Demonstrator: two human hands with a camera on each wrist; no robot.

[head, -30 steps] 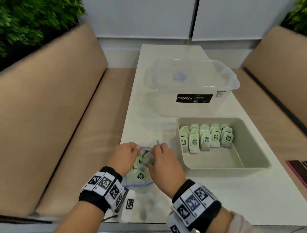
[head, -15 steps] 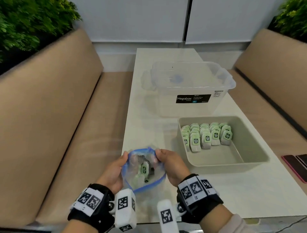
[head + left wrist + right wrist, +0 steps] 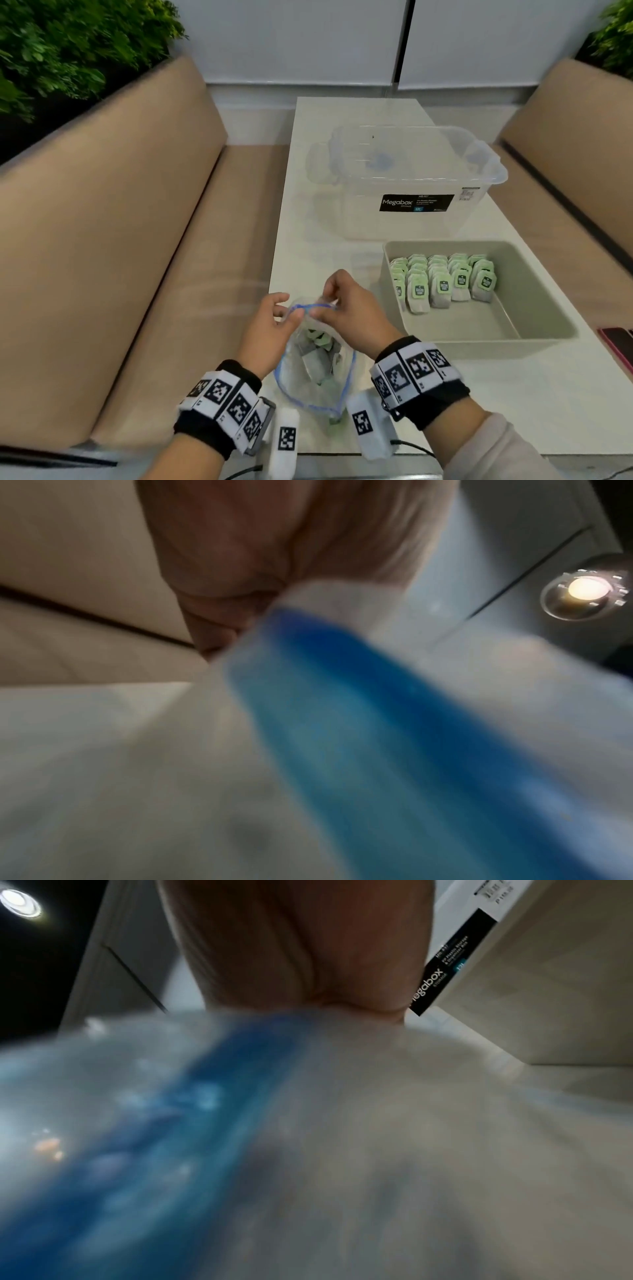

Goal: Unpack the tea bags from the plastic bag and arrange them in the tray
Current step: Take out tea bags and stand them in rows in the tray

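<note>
A clear plastic bag (image 3: pixel 317 373) with a blue zip rim lies at the near edge of the white table (image 3: pixel 342 219), several tea bags (image 3: pixel 318 342) showing inside it. My left hand (image 3: pixel 274 317) pinches the far rim from the left and my right hand (image 3: pixel 342 305) pinches it from the right, their fingertips close together. Both wrist views are filled by blurred bag plastic (image 3: pixel 394 723) and its blue strip (image 3: pixel 205 1110) under the fingers. To the right, the grey tray (image 3: pixel 534 329) holds rows of upright green-tagged tea bags (image 3: pixel 442 284) in its far left part.
A clear storage box (image 3: pixel 407 178) with a black label stands behind the tray. Tan bench seats (image 3: pixel 137 240) flank the table on both sides. A dark red phone (image 3: pixel 616 342) lies at the table's right edge. Plants stand in the far corners.
Half a second ago my hands held the bag's mouth spread wide; now they have come together at its far rim, and the mouth has narrowed.
</note>
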